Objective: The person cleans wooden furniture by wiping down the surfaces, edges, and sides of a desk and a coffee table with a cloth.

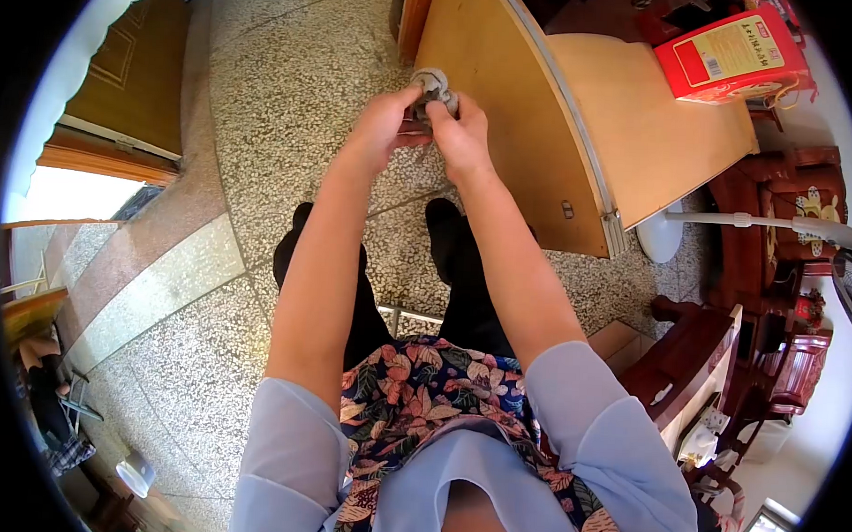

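Both my hands meet at a small grey rounded object (pixel 435 82), held up in front of a light wooden cabinet (pixel 506 128). My left hand (pixel 386 121) pinches its left side and my right hand (pixel 459 126) grips its right side, fingers closed around it. Something reddish shows between the fingers, too hidden to identify. Most of the grey thing is covered by my fingers. My arms reach forward from light blue sleeves over a flowered top.
A red box (pixel 729 53) lies on the cabinet's top. Dark carved wooden chairs (pixel 784 213) stand to the right, with a white pole (pixel 756 221) across them. Speckled stone floor (pixel 291 92) stretches left toward a wooden door (pixel 132 78).
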A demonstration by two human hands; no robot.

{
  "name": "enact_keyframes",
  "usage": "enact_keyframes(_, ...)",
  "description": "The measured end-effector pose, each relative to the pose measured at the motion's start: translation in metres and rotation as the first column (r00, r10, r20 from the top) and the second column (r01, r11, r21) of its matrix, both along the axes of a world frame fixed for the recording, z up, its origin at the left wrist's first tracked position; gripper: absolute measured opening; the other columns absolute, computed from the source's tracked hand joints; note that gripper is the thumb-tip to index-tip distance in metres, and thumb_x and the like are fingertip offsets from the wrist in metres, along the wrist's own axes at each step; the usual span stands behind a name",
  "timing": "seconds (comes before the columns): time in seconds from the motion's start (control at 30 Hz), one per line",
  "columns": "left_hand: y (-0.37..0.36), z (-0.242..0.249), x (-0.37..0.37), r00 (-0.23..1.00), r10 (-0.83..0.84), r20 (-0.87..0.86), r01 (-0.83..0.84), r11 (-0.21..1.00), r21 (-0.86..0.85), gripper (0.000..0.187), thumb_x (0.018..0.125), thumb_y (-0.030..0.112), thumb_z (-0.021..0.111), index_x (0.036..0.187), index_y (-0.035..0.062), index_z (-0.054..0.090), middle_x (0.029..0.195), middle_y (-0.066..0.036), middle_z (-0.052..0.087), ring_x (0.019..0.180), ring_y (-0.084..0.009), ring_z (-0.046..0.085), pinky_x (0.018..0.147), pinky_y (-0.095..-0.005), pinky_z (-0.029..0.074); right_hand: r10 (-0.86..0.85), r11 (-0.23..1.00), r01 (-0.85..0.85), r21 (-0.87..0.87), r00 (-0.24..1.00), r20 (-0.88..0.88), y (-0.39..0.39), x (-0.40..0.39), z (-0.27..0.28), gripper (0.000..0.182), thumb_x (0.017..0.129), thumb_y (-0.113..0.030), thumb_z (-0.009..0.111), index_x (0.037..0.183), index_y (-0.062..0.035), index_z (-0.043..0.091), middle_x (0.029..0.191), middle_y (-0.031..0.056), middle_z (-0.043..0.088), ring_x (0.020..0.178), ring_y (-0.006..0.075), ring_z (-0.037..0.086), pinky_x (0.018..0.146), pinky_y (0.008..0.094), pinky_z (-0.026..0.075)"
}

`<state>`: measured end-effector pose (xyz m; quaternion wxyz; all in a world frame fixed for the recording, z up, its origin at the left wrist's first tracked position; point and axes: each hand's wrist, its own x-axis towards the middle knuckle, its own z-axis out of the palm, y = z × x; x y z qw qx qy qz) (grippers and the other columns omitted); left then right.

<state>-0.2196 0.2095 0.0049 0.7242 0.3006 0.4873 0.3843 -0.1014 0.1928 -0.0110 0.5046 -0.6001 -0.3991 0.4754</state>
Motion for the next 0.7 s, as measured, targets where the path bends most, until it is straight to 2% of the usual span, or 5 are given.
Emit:
enact_keyframes(0.2,0.017,-0.035,0.062,0.956,0.168,0.240,-0.165,0.986,-0.031,0.020,0.090,0.018,0.048,0.100,0.0042,0.058,0.088,-0.008,0.059,0.077,-0.0185,0.056,0.063,-0.0334,0.048,-0.198,0.980,0.199,-0.006,0.977,-0.075,0.011,0.018,-0.012,0.044,0.082,-0.022,0.054,0.115,0.0077,0.055,0.121,0.0204,0.047,0.108,0.0285,0.052,0.089,0.0350,0.043)
enact_keyframes(0.37,0.038,-0.048,0.114,0.878,0.242,0.413,-0.252,0.967,-0.029,0.032,0.095,0.022,0.039,0.112,-0.0003,0.052,0.109,-0.013,0.056,0.097,-0.0238,0.054,0.082,-0.0346,0.044,-0.293,0.956,0.290,-0.048,0.953,-0.077,0.027,0.032,-0.001,0.054,0.085,-0.024,0.049,0.129,0.0072,0.043,0.127,0.0196,0.045,0.117,0.0289,0.047,0.099,0.0347,0.037)
enact_keyframes(0.43,0.065,-0.092,0.126,0.953,0.122,-0.276,0.034,0.863,0.503,0.030,0.093,0.023,0.042,0.108,-0.0011,0.052,0.111,-0.018,0.055,0.101,-0.0287,0.052,0.084,-0.0364,0.043,-0.343,0.939,0.301,-0.168,0.860,-0.377,0.034,0.035,0.034,0.048,0.088,-0.026,0.045,0.123,0.0070,0.047,0.124,0.0173,0.049,0.114,0.0260,0.048,0.096,0.0334,0.038)
enact_keyframes(0.53,0.100,-0.133,0.146,0.899,0.316,-0.304,-0.070,0.788,0.612,0.039,0.093,0.025,0.042,0.119,-0.0040,0.045,0.126,-0.025,0.046,0.117,-0.0354,0.043,0.096,-0.0362,0.035,-0.450,0.891,0.363,-0.273,0.784,-0.427,0.066,0.036,0.001,0.045,0.089,-0.028,0.043,0.117,0.0068,0.050,0.122,0.0158,0.051,0.112,0.0247,0.049,0.094,0.0323,0.039)
enact_keyframes(0.7,0.111,-0.133,0.135,0.994,0.107,0.020,-0.109,0.974,0.201,0.052,0.094,0.024,0.040,0.137,-0.0050,0.032,0.140,-0.023,0.037,0.130,-0.0333,0.035,0.104,-0.0317,0.029,-0.391,0.885,0.274,-0.376,0.876,-0.283,0.071,0.023,0.002,0.060,0.092,-0.035,0.039,0.136,0.0044,0.031,0.141,0.0160,0.033,0.128,0.0244,0.033,0.104,0.0342,0.028)
